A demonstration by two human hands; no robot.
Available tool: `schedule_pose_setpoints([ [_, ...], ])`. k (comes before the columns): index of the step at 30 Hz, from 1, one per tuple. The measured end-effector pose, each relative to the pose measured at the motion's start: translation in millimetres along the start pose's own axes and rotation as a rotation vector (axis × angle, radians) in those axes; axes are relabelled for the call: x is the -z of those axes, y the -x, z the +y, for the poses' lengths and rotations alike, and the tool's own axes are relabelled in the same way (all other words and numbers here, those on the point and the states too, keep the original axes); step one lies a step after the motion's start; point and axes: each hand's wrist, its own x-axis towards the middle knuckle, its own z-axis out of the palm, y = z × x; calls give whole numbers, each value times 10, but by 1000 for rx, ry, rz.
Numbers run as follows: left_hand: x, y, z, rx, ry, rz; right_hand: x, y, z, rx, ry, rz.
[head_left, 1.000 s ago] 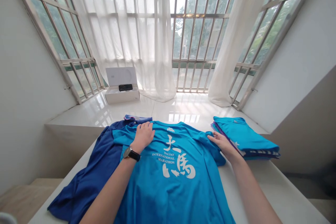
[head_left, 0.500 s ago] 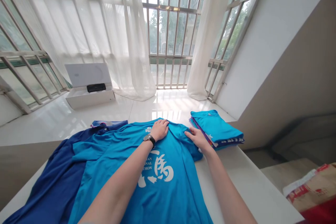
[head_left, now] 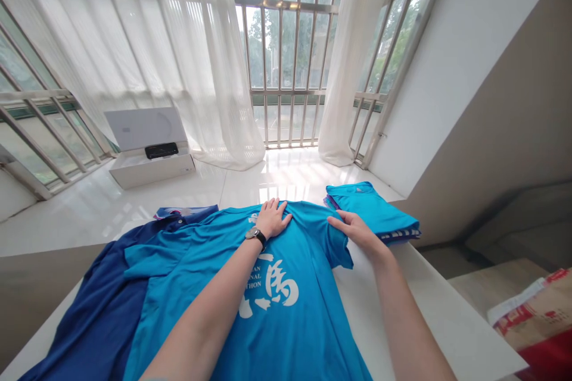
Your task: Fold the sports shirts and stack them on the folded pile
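Sheer white curtains (head_left: 227,71) hang before barred windows (head_left: 286,53), and a glossy white tiled ledge (head_left: 286,181) runs below them. On that ledge sits an open white box (head_left: 149,172) with a black device (head_left: 161,150) lying in it. At the lower right, beyond the counter, a red and tan parcel (head_left: 536,315) is partly in view.

On the white counter (head_left: 429,321), a bright blue marathon T-shirt (head_left: 201,286) lies spread out, white lettering up and collar toward the far edge. It overlaps a navy polo shirt (head_left: 98,309), which spills toward the left edge. The left hand (head_left: 272,218), with a black-strapped wristwatch (head_left: 255,236), rests open on the T-shirt near the neckline, fingers spread and gripping nothing. The right hand (head_left: 353,231) is open too, fingers extended at the T-shirt's shoulder and sleeve, just beside a stack of folded shirts (head_left: 369,208) near the far right of the counter.
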Motion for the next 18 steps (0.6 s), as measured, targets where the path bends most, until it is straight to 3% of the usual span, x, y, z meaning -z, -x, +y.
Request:
schedule_pose_setpoints([
  [2,76,64,93,13,-30,92,-64,-52,-1,56,-112,145],
  [4,127,145,215,-14,-31,129,-124,-103,28,57,-147,195],
  [9,42,329,489,-28,86,33,-217,-174,76,-91,-296,264],
  [14,-60,395,556,-16,186,-34,-244,-244,80,-141,-615,509],
  [18,19,386,573,-33,256,24,-272,-297,169,-123,-761,558],
])
